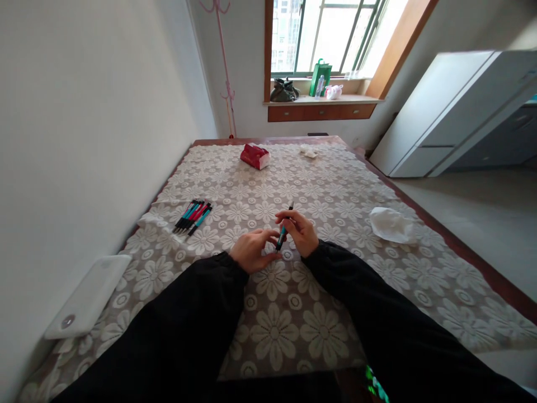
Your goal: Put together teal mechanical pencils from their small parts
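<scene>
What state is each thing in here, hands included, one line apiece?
Right hand: closed around a teal pen, held above the table.
Left hand: fingertips on the pen's lower end.
Teal pen: held tilted between both hands.
Pen bundle: lying flat, side by side on the tablecloth.
Red tissue pack: lying at the far end.
White crumpled bag: lying to the right.
White flat device: lying by the wall.

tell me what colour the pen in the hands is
Teal with black ends, pen, head view.
</scene>
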Tool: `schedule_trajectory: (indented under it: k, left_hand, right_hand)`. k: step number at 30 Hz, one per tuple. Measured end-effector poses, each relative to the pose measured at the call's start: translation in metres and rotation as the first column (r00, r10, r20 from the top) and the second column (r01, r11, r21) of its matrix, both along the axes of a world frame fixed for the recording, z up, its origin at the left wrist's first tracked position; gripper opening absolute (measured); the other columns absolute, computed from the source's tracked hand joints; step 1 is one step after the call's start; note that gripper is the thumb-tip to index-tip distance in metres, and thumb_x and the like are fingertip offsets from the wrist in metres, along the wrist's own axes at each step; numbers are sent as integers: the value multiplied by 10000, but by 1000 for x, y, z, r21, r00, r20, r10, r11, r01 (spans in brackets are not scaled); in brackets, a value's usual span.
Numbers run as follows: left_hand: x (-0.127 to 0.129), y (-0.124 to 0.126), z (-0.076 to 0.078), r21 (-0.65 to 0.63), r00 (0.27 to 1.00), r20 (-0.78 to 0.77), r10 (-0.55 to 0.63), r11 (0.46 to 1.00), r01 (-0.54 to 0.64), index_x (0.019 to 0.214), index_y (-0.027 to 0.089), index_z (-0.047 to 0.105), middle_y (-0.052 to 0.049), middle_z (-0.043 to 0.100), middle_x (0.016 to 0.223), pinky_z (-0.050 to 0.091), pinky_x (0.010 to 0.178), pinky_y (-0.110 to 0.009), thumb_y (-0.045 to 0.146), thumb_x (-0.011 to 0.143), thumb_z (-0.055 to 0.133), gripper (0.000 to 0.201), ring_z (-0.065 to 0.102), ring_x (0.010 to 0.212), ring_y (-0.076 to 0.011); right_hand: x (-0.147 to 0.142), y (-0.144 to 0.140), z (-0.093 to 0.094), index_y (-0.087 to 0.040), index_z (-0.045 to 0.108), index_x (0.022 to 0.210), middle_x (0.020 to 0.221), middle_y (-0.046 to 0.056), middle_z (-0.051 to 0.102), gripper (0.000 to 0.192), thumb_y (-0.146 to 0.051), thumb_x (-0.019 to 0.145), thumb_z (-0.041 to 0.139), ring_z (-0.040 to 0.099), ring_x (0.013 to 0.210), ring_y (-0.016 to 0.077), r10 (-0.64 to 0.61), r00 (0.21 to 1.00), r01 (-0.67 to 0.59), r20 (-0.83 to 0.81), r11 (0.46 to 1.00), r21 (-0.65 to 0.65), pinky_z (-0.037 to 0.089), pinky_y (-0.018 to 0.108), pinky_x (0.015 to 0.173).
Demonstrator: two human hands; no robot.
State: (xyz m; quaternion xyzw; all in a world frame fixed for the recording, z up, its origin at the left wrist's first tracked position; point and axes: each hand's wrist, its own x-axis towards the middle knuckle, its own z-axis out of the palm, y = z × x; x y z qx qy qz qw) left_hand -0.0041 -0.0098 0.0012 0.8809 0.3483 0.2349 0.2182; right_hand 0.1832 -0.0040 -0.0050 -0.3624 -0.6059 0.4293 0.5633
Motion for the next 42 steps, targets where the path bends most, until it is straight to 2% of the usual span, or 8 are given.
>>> schedule_trajectory:
  k: [9,15,21,26,28,30,34,42]
  left_hand:
    - [0,2,5,-347,950,289,117,938,-10,851,161,680,-41,728,735,424,642,-255,458,986,448,400,589,619,-139]
    - [0,10,-2,-483,886,445,129,868,116,1126,141,672,-47,737,738,434,647,-253,514,975,461,454,595,630,-143]
    - [3,1,5,-178,962,212,174,974,-137,843,217,762,-30,722,747,445,763,-283,390,926,591,257,601,814,-187]
    - [-2,3,10,7,950,49,309,951,-310,924,251,752,-32,667,786,465,755,-289,430,944,566,259,606,797,-184]
    - [-13,12,12,130,905,-20,425,899,-419,977,230,716,-49,672,870,461,826,-321,405,965,526,259,602,884,-208]
    - [-30,23,14,249,821,-69,566,807,-535,1077,195,653,-77,669,1014,437,911,-358,311,943,548,206,570,1017,-244]
    - [-65,41,16,392,603,-197,773,626,-674,1128,170,569,-123,595,1177,414,932,-416,163,841,570,287,505,1137,-308]
    - [-92,51,15,382,447,-352,822,562,-733,1123,139,523,-195,610,1099,436,862,-460,105,854,435,286,550,1080,-354]
  right_hand:
    - [6,5,-2,-220,664,1027,979,40,719,214,-392,912,611,577,591,99,-100,995,98,21,993,65,492,250,506]
    - [8,1,0,-222,726,968,926,45,737,198,-368,923,602,641,711,141,-100,992,92,70,990,108,517,275,595]
    - [5,-1,0,-217,713,1023,809,25,727,206,-360,897,636,645,679,143,-85,994,80,73,995,66,525,281,623]
    - [14,6,5,-218,629,1189,734,-2,635,304,-357,974,466,618,592,135,-140,983,134,119,989,54,525,268,561]
    - [32,16,6,-228,612,1243,787,15,624,351,-298,984,387,624,619,146,-299,906,272,298,953,130,528,276,573]
    - [54,28,4,-240,660,1210,1014,71,641,372,-196,919,432,660,817,192,-447,696,343,561,894,287,554,320,722]
    - [87,44,-8,-213,722,1126,1413,126,502,478,-39,734,512,576,1166,297,-426,303,264,852,897,355,478,428,1000]
    - [82,40,-7,-225,724,1092,1397,89,552,424,-73,742,540,513,1215,311,-395,195,306,898,894,327,451,438,975]
